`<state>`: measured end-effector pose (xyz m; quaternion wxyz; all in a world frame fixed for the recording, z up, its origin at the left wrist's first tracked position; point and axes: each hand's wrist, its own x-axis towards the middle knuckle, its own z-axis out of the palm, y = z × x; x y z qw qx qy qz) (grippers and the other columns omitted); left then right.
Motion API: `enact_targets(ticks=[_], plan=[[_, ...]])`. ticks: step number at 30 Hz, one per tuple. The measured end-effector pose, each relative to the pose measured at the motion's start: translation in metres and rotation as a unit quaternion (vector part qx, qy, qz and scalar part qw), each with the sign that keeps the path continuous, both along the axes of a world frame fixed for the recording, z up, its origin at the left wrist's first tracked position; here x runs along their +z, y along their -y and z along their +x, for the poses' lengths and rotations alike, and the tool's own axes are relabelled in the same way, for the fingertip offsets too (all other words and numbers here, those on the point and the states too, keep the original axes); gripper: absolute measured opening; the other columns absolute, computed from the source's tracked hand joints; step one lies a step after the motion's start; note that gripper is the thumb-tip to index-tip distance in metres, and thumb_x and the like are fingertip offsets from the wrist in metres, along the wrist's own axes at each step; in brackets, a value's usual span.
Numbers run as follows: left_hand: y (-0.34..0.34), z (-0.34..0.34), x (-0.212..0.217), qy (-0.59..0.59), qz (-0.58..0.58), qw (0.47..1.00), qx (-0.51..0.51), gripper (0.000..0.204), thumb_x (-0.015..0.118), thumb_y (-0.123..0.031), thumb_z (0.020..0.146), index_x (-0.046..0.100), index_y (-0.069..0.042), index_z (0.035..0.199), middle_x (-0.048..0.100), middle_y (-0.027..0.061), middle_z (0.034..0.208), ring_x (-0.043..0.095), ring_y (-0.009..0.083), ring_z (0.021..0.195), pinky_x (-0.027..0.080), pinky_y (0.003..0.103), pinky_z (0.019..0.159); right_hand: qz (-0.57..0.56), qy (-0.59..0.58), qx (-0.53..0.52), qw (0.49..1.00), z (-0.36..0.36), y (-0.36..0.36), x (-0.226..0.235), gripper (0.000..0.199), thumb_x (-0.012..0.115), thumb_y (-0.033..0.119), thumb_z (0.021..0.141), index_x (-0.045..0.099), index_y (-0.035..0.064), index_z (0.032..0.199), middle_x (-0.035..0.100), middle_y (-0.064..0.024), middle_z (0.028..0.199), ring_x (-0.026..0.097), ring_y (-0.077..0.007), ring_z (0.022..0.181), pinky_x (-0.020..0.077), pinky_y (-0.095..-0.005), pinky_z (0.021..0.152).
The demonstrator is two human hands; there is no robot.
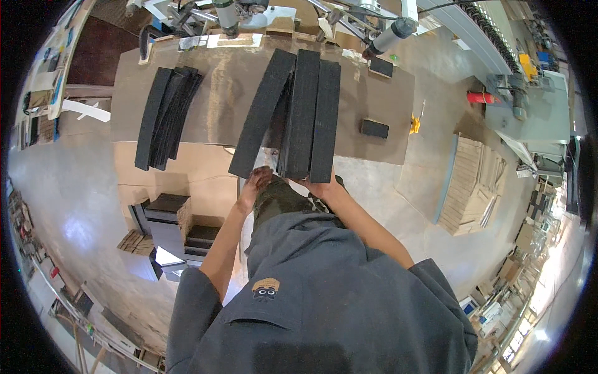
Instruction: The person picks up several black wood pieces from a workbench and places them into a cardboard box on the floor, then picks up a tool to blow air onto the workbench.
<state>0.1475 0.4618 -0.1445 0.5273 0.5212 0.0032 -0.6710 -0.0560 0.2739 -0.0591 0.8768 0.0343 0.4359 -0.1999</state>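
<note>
On my feed, the tan boxy pile [470, 184], on the floor well off to the right of the right fingers, might be a box or stacked sheets; I cannot tell which. Same doubt for the dark blocks [169, 209], low on the left of the left fingers. Counts: three long black strips [303, 112] show their tops, fanned straight ahead of the fingers, with at least one more edge between; near ends overhang the brown table [233, 71]. Farther left lies one bundle of black strips [168, 118], overlapping, number uncertain. Right of the fingers, two small black blocks [375, 128] lie on the table. Hands: I see the left hand [256, 182] with fingers curled just at the near end of the left strip; whether they grasp it I cannot tell. The right hand [325, 189] reaches beneath the near end of the right strip, fingers mostly hidden; how far they are closed, I cannot tell.
</note>
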Motion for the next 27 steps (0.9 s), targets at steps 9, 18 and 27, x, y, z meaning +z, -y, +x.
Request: enact_targets(ticks=[9, 18, 27], plan=[[0.066, -0.023, 0.126, 0.237, 0.054, 0.95, -0.197, 0.096, 0.062, -0.067, 0.104, 0.034, -0.002, 0.169, 0.052, 0.0212, 0.16, 0.053, 0.0305, 0.142, 0.038, 0.041, 0.121, -0.046, -0.032, 0.067, 0.996, -0.025, -0.001, -0.001, 0.056, 0.047, 0.055, 0.113, 0.061, 0.0142, 0.148, 0.068, -0.0099, 0.142, 0.065, -0.0316, 0.13, 0.0529, -0.0606, 0.108], [0.093, -0.036, 0.173, 0.325, -0.088, 0.937, -0.089, 0.102, 0.057, -0.068, 0.105, 0.027, 0.006, 0.168, 0.043, 0.0314, 0.165, 0.043, 0.0421, 0.154, 0.031, 0.044, 0.127, -0.17, -0.182, 0.139, 0.958, -0.051, 0.028, 0.056, 0.099, 0.039, 0.083, 0.104, 0.034, 0.008, 0.169, 0.049, -0.0157, 0.163, 0.047, -0.0288, 0.149, 0.0371, -0.047, 0.125], [0.113, -0.055, 0.192, 0.401, -0.118, 0.906, -0.059, 0.099, 0.069, -0.053, 0.103, 0.028, 0.012, 0.165, 0.038, 0.0383, 0.165, 0.036, 0.0507, 0.157, 0.027, 0.05, 0.13, -0.272, -0.104, 0.161, 0.943, -0.002, 0.023, 0.132, 0.082, 0.053, 0.064, 0.11, 0.035, 0.0066, 0.166, 0.054, -0.0123, 0.156, 0.055, -0.0247, 0.14, 0.0433, -0.0406, 0.12]])
